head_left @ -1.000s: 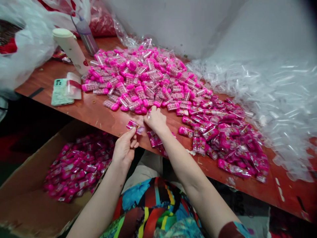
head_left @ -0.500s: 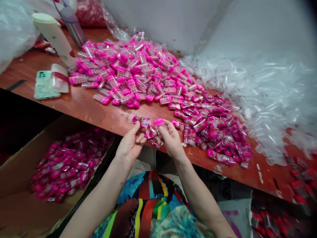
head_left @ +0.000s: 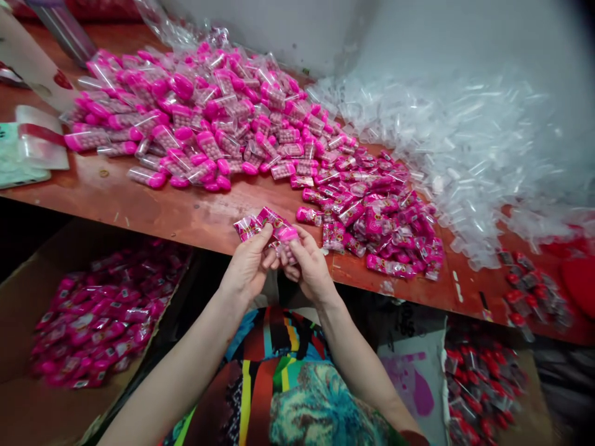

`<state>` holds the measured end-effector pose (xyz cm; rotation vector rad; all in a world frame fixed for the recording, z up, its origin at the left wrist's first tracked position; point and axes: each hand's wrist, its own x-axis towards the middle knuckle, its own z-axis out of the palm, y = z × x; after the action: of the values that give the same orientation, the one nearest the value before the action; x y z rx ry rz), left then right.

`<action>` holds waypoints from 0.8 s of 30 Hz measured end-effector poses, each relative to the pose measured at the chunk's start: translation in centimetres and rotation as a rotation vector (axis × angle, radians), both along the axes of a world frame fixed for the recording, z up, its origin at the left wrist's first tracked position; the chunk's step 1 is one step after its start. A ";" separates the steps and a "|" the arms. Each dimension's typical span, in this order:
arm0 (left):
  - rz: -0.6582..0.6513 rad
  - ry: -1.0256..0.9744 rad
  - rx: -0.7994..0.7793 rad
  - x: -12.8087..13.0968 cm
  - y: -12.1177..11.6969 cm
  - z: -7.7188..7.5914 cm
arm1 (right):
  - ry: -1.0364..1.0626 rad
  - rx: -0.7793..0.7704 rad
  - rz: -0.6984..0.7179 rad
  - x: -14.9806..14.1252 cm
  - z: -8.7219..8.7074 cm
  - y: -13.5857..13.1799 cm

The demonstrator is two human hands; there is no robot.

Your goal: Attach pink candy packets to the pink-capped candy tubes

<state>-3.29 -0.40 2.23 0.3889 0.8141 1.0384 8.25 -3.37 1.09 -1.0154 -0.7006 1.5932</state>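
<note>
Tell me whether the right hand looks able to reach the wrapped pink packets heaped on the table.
Probably yes: the packets lie close by the right hand, nothing visible between, though it holds a pink-capped tube.

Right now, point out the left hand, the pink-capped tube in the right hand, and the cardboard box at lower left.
Left hand [head_left: 245, 266]: head view, below the thumb.
Pink-capped tube [head_left: 287, 233]: head view, on its pink cap.
Cardboard box [head_left: 16, 341]: head view, bare inner wall.

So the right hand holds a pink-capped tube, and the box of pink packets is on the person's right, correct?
No: the head view shows the box of pink packets on the person's left. The right hand does hold the tube.
</note>
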 end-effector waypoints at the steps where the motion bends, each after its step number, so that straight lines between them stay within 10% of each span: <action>1: -0.020 0.011 0.004 0.1 0.0 -0.1 | -0.011 0.007 0.017 0.1 -0.1 -0.1; 13: -0.230 0.075 0.010 0.5 -0.5 0.5 | -0.019 0.077 0.127 1.7 -0.4 -0.6; 24: -0.118 0.138 -0.007 1.9 -1.5 -0.7 | -0.161 0.062 -0.032 1.0 -1.7 -2.1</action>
<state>-1.39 -1.89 1.56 0.5010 0.9066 0.9063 9.24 -5.45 -0.64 -1.1123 -0.8337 1.4650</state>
